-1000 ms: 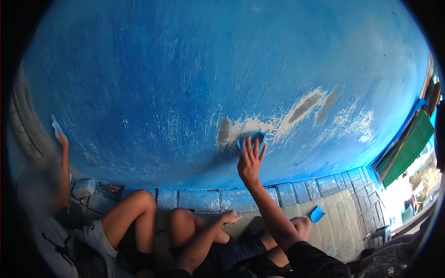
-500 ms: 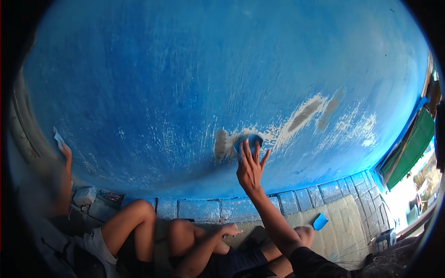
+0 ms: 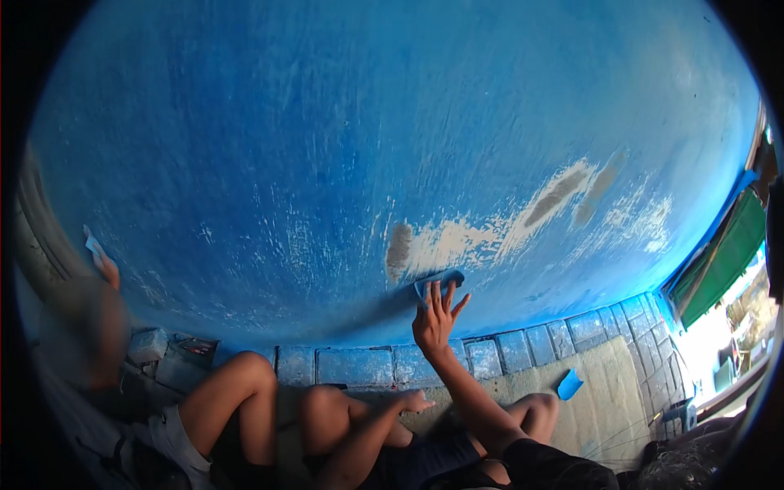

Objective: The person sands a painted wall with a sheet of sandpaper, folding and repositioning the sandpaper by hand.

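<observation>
My right hand (image 3: pixel 434 320) presses a blue-grey piece of sandpaper (image 3: pixel 445 276) against the blue wall (image 3: pixel 245 147), its fingers spread over the sheet. Just above it, the paint is worn to a pale patch (image 3: pixel 449 242), with a grey filled spot (image 3: pixel 399 251) at its left end. My left hand (image 3: pixel 415 401) rests low by my knees, fingers loosely out and nothing visible in it. A second piece of blue sandpaper (image 3: pixel 569 384) lies curled on the mat to the right of my knee.
Another person's hand (image 3: pixel 108 269) holds a pale sheet to the wall at far left; that person's bent knee (image 3: pixel 249 371) is close beside mine. Grey blocks (image 3: pixel 355 367) line the wall's foot. A beige mat (image 3: pixel 608 384) covers the ground. A green sheet (image 3: pixel 723 257) hangs at right.
My right hand and the sandpaper have slid down the wall, uncovering the pale scraped patch. My left hand has barely moved. The other person's hand has shifted slightly down and left.
</observation>
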